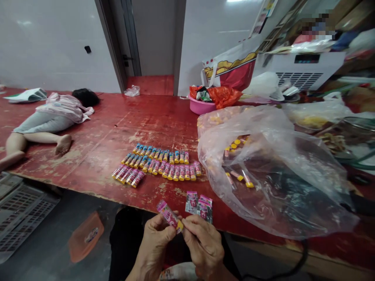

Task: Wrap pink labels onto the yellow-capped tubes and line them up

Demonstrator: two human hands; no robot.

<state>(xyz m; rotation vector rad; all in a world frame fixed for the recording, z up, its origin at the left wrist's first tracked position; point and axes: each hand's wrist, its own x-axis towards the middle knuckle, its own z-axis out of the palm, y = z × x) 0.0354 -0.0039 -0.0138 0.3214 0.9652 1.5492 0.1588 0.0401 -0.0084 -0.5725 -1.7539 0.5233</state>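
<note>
A small clear tube point(167, 213) with a pink printed label and a yellow cap is held up at the table's near edge. My left hand point(155, 238) is closed round its middle, thumb in front. My right hand point(203, 242) pinches at the yellow-capped end, its fingertips pressed together there. Just beyond my right hand lie a few flat pink-and-grey printed labels point(191, 201). Farther back, several finished-looking tubes point(172, 171) with pink or blue labels lie side by side in rows. To the right, loose yellow-capped tubes point(248, 180) sit in a large clear plastic bag point(278, 199).
The worn red table point(96, 156) spreads out ahead. A person point(55, 113) lies on it at the left. A pink basin point(200, 106) with bags stands at the back, beside a white appliance point(304, 70). An orange stool point(86, 237) and crates point(26, 214) are below.
</note>
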